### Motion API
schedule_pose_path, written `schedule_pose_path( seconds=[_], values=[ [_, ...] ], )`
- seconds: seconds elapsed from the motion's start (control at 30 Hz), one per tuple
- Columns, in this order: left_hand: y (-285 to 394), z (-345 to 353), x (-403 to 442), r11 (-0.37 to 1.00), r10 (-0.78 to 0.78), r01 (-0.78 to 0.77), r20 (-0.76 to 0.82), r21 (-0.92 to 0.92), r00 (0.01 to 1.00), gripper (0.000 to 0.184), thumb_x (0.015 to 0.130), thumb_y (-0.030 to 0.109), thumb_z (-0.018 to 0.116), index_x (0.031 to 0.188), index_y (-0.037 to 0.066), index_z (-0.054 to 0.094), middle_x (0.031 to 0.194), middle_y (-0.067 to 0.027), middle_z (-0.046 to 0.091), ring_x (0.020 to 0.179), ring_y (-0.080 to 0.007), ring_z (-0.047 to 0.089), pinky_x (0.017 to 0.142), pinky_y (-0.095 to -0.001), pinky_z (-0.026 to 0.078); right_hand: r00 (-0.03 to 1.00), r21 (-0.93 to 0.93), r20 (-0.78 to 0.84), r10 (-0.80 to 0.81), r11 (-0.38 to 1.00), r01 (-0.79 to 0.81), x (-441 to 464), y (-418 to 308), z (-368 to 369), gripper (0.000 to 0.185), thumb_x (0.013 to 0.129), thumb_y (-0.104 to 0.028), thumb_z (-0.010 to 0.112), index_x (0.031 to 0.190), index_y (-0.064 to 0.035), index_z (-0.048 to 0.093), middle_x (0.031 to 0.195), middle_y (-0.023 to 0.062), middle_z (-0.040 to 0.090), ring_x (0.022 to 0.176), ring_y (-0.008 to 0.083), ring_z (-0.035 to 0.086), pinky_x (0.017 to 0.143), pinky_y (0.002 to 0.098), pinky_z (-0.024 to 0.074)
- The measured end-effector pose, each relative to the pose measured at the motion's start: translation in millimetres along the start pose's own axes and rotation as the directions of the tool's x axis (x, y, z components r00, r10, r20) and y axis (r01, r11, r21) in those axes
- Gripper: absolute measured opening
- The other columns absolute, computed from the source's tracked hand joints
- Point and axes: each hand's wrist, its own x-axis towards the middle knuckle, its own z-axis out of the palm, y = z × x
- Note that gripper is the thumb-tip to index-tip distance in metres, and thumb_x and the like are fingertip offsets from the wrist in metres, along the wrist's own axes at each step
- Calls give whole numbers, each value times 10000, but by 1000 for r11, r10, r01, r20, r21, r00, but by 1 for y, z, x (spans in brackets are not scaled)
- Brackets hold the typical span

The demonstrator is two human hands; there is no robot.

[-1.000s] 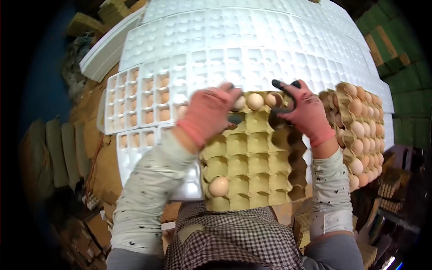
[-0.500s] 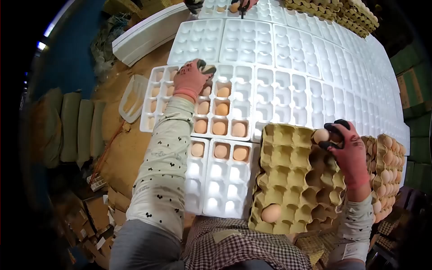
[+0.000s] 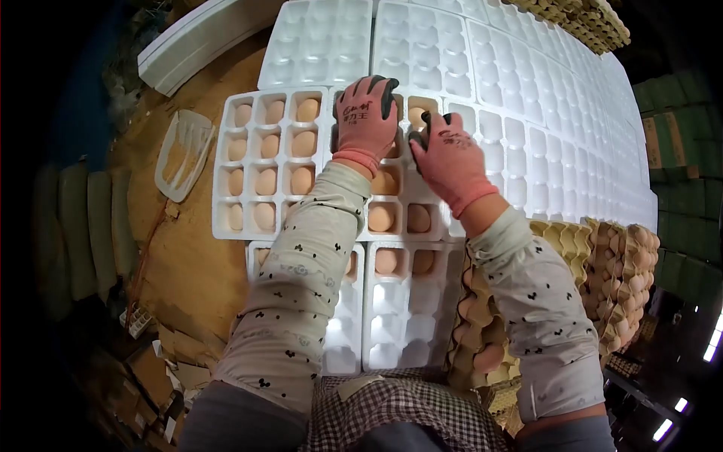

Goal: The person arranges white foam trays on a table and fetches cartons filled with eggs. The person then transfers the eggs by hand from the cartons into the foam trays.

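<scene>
Both my hands wear pink gloves with dark fingertips and work over a white foam egg tray [image 3: 392,235]. My left hand [image 3: 367,117] is curled, palm down, above its upper cells, so what its fingers hold is hidden. To its right, my right hand [image 3: 452,154] bends its fingers into the right column, close to a brown egg [image 3: 416,117] in the top cell. Whether it grips another egg is hidden. Lower cells hold more eggs, among them an egg [image 3: 382,218] at the bottom left.
A filled foam tray [image 3: 218,181] adjoins on the left, and more foam trays [image 3: 422,45] cover the table beyond. Under my right forearm lies a pulp egg tray [image 3: 557,235]. Stacked pulp trays with eggs [image 3: 621,282] stand at the right. A white plastic basket [image 3: 167,167] lies at the left.
My right hand has moved left and away from me, from the pulp tray to the foam tray. My left hand has shifted right. Both hands are now side by side; the view has shifted too.
</scene>
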Motion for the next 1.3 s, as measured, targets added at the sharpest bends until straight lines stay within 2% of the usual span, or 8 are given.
schedule_pose_path(
  seconds=[0.33, 0.53, 0.6, 0.73, 0.77, 1.03, 1.13, 1.3],
  values=[
    [35, -42, -18, 983, 90, -101, -78, -152, 993, 432, 833, 205, 660, 1253, 144, 576, 1209, -101, 571, 1136, -337, 505, 987, -472, 370, 967, 729, -131, 220, 682, -57, -143, 99, -122, 487, 951, -218, 618, 1376, -6, 509, 1349, 143, 577, 1155, 210, 599, 986, 310, 462],
    [108, -190, -176, 992, 122, -96, 428, -82, 896, 555, 847, 63, 653, 1374, 46, 476, 1395, -215, 433, 1303, -390, 400, 1084, -473, 349, 947, 188, -11, 320, 931, -312, -338, 311, -50, 466, 973, -163, 563, 1394, 13, 467, 1372, 160, 543, 1230, 253, 538, 1037, 341, 416],
    [93, -192, -232, 723, -455, 382, 20, -576, 890, 665, 790, 157, 723, 1384, 21, 457, 1408, -196, 420, 1326, -398, 371, 1119, -466, 312, 873, 530, 81, 481, 721, -446, -357, 299, -38, 450, 968, -120, 544, 1392, 12, 466, 1385, 162, 527, 1224, 266, 538, 1033, 344, 416],
    [12, -253, -309, 523, -697, 659, -174, 540, 695, 647, 931, 176, 621, 1484, 7, 332, 1488, -208, 366, 1387, -382, 328, 1126, -459, 319, 937, 928, 18, 348, 343, -146, -348, 305, -61, 476, 940, -52, 562, 1405, -4, 477, 1373, 96, 542, 1205, 175, 523, 1022, 299, 406],
    [-9, -250, -330, 637, -771, 771, 13, 8, 637, 702, 936, 263, 634, 1503, 25, 297, 1490, -210, 386, 1386, -360, 352, 1136, -437, 302, 945, 879, 32, 324, 440, -181, -332, 299, -76, 457, 943, -51, 564, 1393, -5, 499, 1348, 73, 554, 1188, 138, 508, 1021, 275, 391],
    [73, -229, -306, 639, -443, 425, -145, 641, 885, 776, 921, 387, 629, 1507, 24, 273, 1486, -241, 357, 1344, -413, 371, 1147, -466, 258, 869, 976, -173, 463, 197, 90, -132, 310, -66, 332, 938, -342, 594, 1054, -34, 639, 912, 63, 636, 830, 209, 601, 707, 344, 478],
    [169, -212, -302, 913, -406, 399, -97, -83, 909, 753, 851, 317, 713, 1457, 29, 372, 1412, -221, 415, 1281, -401, 428, 1126, -472, 290, 860, 999, 13, 510, -45, 11, -93, 305, -61, 416, 895, -373, 656, 1108, -24, 584, 884, 37, 618, 765, 173, 581, 585, 293, 470],
    [256, -179, -298, 938, 153, -304, 589, 165, 794, 722, 645, 216, 825, 1295, 69, 546, 1330, -151, 484, 1163, -310, 518, 997, -425, 400, 961, 621, -221, -164, 736, 269, -221, 294, -95, 525, 863, -343, 677, 1305, -76, 580, 1058, 115, 683, 878, 201, 630, 808, 331, 499]
  ],
)
